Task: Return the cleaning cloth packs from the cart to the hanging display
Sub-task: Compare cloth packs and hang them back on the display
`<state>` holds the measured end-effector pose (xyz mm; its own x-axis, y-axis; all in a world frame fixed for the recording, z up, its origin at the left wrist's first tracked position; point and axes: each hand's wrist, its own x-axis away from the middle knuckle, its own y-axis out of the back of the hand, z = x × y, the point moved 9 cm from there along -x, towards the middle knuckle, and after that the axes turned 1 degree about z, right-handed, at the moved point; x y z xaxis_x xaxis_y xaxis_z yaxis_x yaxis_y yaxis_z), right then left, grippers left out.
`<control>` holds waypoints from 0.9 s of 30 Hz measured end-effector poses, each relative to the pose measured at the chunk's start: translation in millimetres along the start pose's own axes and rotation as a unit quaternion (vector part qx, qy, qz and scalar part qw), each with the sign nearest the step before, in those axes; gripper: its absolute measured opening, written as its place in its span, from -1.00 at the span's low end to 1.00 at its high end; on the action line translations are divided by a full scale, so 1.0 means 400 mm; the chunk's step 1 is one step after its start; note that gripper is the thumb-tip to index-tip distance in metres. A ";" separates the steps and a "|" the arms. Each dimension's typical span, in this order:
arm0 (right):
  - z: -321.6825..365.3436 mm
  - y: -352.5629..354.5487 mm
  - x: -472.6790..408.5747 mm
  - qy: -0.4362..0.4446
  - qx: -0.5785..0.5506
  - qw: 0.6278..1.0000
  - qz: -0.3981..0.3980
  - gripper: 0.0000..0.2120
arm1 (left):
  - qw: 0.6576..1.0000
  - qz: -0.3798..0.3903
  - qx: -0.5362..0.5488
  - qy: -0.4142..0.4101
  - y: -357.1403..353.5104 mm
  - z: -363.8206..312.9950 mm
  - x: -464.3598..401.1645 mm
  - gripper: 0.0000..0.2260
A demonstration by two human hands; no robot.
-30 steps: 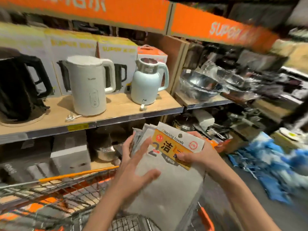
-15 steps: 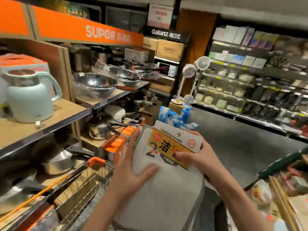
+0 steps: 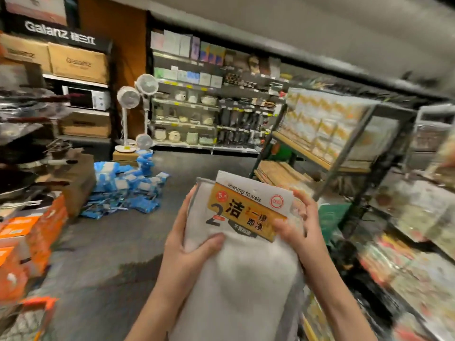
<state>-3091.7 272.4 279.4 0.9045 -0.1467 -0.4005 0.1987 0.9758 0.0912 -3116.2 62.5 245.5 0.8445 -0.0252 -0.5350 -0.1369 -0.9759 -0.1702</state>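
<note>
- Grey shop floor (image 3: 103, 242) ahead of me, with a heap of blue plastic packs (image 3: 125, 190) lying on it.
- I'm holding the white cleaning cloth packs with the yellow header card (image 3: 236, 262) up at chest height.
- My left hand (image 3: 187, 244) grips their left edge, thumb across the front.
- My right hand (image 3: 295, 230) pinches the card's right corner.

Grey shop floor (image 3: 103, 262), heap of blue packs (image 3: 123, 190) lying on it at left, beside cardboard box (image 3: 73, 183); white standing fans (image 3: 128, 114) behind.
</note>
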 end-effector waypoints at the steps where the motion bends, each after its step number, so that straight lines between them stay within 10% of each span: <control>1: 0.011 0.058 0.033 0.005 0.021 1.000 -0.014 -0.35 | 1.000 0.015 0.024 0.008 -0.059 0.003 0.011 -0.31; 13: 0.147 0.627 0.431 -0.003 0.157 0.957 -0.245 -0.38 | 0.963 0.233 0.118 0.061 -0.694 -0.034 0.238 -0.28; 27: 0.268 0.888 0.877 0.011 0.187 0.860 -0.474 -0.41 | 0.838 0.461 0.266 0.122 -1.097 -0.111 0.556 -0.34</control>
<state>-2663.5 550.3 268.9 0.2617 -0.8409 -0.4737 0.9545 0.2981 -0.0019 -2845.3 475.6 237.9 0.3258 -0.8220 -0.4671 -0.9454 -0.2851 -0.1577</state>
